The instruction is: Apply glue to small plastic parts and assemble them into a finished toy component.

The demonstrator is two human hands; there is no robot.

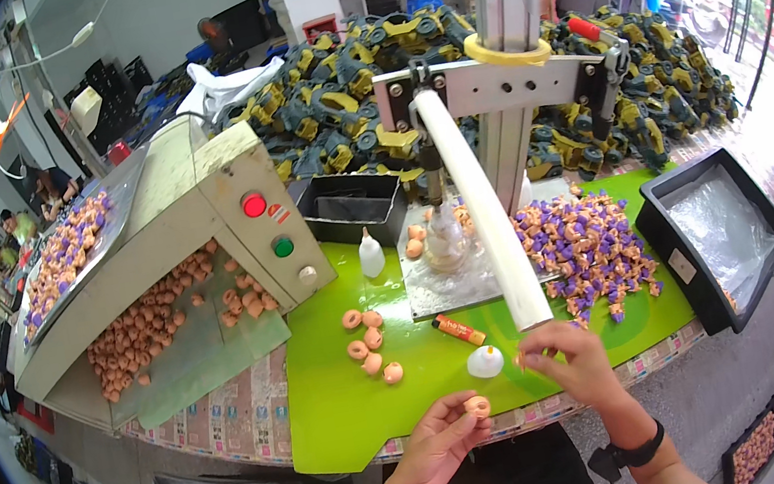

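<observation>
My left hand (pixel 442 439) pinches a round peach-coloured plastic part (pixel 477 407) with an opening in it, in front of the green mat's near edge. To its right, my right hand (pixel 573 361) has its fingertips closed on a tiny peach-coloured piece (pixel 519 361), mostly hidden by the fingers. A white bottle with an orange tip (pixel 485 361) stands between and just beyond the hands. Several similar round peach parts (pixel 366 347) lie loose on the green mat (pixel 335 423). Close above my right hand ends the long white lever (pixel 489 216) of a bench press (pixel 432 164).
Purple-and-peach small pieces (pixel 586 251) are heaped right of the press. A black tray (pixel 689 265) stands at the right. Left is a beige machine (pixel 245 178) with round parts inside. An orange tube (pixel 459 330) and a white bottle (pixel 371 253) sit on the mat.
</observation>
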